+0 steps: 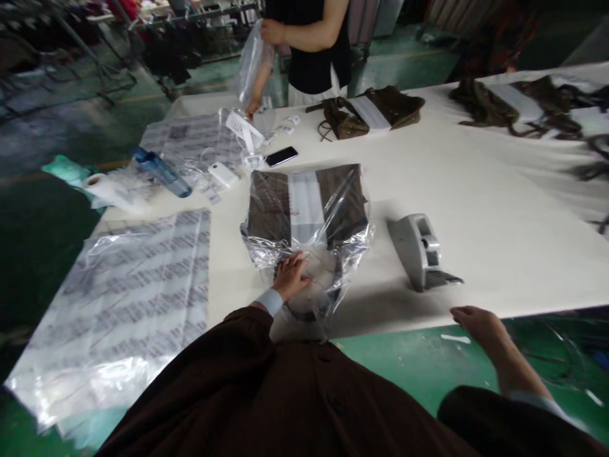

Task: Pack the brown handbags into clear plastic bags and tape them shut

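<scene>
A folded dark garment with a white paper band lies inside a clear plastic bag on the white table. My left hand rests flat on the bag's open near end, fingers spread, pressing the plastic down. My right hand hovers over the table's near edge, right of the bag and just below a grey tape dispenser. Its fingers are loosely curled and nothing shows in them.
A stack of printed plastic bags lies at the left. A blue bottle, a paper roll, a phone and tags sit farther back. Another person holds a plastic bag. More folded dark garments lie beyond.
</scene>
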### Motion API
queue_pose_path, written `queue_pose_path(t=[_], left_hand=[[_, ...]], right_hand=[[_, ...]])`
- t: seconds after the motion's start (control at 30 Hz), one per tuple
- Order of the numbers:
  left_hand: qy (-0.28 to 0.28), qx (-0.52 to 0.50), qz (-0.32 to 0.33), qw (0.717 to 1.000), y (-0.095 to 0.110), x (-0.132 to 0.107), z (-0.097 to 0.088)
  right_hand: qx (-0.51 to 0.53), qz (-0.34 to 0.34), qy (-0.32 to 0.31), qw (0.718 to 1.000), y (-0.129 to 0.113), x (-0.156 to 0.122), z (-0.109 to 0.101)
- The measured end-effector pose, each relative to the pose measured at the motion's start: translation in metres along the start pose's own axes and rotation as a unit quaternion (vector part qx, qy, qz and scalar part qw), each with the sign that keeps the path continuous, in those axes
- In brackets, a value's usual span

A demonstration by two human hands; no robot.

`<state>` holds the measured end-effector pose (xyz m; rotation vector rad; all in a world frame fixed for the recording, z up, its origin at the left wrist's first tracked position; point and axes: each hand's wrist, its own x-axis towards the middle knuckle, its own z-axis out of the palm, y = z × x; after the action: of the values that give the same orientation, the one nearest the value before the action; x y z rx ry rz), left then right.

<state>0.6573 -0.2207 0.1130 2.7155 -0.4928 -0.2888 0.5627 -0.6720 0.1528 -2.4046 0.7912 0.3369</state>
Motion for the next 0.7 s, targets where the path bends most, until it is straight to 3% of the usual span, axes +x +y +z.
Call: queue_pose_path(t=[0.07, 0.13, 0.27, 0.33, 0.47, 0.6, 0.7], left_hand=[[0.004, -0.009, -0.001, 1.000, -0.002, 0.001, 0.002], [0.004, -0.018, -0.004, 1.000, -0.004, 0.001, 0.003], [0.015, -0.026, -0.003, 1.000, -0.006, -0.002, 0.005], [0.028, -0.022, 0.003, 0.999, -0.007, -0.003, 0.007], [0.037, -0.013, 0.010, 0.999, -0.009, -0.003, 0.011], [0.032, -0.016, -0.004, 0.999, -0.010, -0.003, 0.013], [0.028, -0.020, -0.016, 0.999, -0.009, -0.002, 0.012]], right_hand=[[0.013, -0.041, -0.060, 0.997, -0.032, -0.009, 0.013], [0.004, -0.156, -0.123, 0.980, -0.088, -0.020, 0.035], [-0.063, -0.344, -0.217, 0.911, -0.216, -0.031, 0.097], [-0.146, -0.392, -0.229, 0.879, -0.258, -0.028, 0.126], [-0.222, -0.417, -0.248, 0.846, -0.287, -0.018, 0.168], [-0.241, -0.372, -0.234, 0.865, -0.292, -0.016, 0.194], [-0.240, -0.332, -0.214, 0.887, -0.296, -0.016, 0.203]])
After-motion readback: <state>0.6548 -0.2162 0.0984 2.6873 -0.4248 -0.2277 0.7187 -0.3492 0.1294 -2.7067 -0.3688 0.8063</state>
